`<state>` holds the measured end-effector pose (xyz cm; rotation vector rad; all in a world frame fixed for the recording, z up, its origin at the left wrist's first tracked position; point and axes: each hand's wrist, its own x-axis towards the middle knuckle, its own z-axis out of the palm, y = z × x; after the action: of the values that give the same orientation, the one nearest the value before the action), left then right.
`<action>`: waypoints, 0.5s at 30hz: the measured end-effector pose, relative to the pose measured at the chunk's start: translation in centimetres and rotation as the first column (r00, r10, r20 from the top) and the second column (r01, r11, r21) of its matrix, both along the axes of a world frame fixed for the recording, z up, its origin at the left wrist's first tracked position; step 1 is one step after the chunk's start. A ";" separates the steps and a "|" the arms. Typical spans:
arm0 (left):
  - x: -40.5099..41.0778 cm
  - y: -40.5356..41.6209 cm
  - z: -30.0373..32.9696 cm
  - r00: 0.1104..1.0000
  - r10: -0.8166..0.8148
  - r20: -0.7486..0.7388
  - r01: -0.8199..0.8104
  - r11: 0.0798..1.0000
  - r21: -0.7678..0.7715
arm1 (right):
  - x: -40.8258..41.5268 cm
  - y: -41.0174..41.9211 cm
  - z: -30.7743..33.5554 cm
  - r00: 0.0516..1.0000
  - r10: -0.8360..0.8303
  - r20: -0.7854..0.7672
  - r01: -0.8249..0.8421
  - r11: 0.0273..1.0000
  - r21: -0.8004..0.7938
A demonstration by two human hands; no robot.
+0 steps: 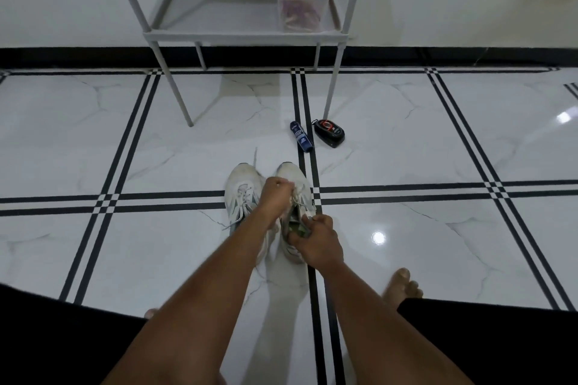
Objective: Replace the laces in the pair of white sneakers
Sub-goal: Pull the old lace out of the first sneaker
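Both bare forearms are reaching forward side by side. The left hand (275,197) is curling into a fist with fingertips pinching, lying farther out than the right hand (316,241), whose fingers are curling downward in a grip, knuckles facing up.

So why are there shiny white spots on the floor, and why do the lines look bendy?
Head view: ceiling lights glare off the glossy floor; the wide-angle lens curves the stripes near the edges; the hands cast a soft shadow.

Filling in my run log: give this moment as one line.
stage: unlacing right sneaker | left hand: pinching lace | right hand: gripping sneaker's heel end | left sneaker: laced, untouched
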<state>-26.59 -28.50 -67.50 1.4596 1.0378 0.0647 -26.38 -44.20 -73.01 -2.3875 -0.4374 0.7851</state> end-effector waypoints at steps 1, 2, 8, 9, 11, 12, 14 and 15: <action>0.5 0.5 1.1 1.000 0.001 0.028 -0.001 1.000 -0.025 | 0.0 0.0 0.0 1.000 -0.007 -0.010 0.007 1.000 -0.006; 1.0 1.1 2.3 0.997 0.019 0.068 -0.015 0.998 -0.060 | 0.2 0.0 0.0 1.000 -0.010 -0.020 0.010 1.000 -0.010; 2.3 6.4 9.0 0.852 0.199 0.484 -0.057 0.954 -0.293 | 0.3 0.0 0.4 0.994 -0.045 -0.095 0.045 0.999 0.001; 2.2 7.4 10.0 0.845 0.183 0.503 -0.060 0.966 -0.251 | 0.4 0.1 0.6 0.990 -0.072 -0.122 0.073 0.997 0.008; 1.8 9.5 10.3 0.924 0.079 0.374 -0.088 0.996 0.008 | 0.8 0.7 1.2 0.982 -0.123 -0.140 0.125 0.992 0.007; 1.2 10.2 9.7 0.981 0.002 0.192 -0.044 0.977 0.211 | 1.2 1.0 1.4 0.986 -0.130 -0.107 0.130 0.992 -0.008; -0.4 10.7 6.9 0.970 -0.081 -0.229 0.182 0.867 0.464 | 2.0 1.6 1.8 0.986 -0.159 -0.054 0.158 0.987 -0.013; -0.9 10.2 5.3 0.932 -0.112 -0.345 0.271 0.848 0.455 | 2.5 2.0 1.8 0.981 -0.185 -0.056 0.186 0.983 0.013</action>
<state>-27.53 -18.33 -62.17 2.0941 1.1693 -0.0481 -23.85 -42.21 -71.23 -2.3437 -0.1954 0.7558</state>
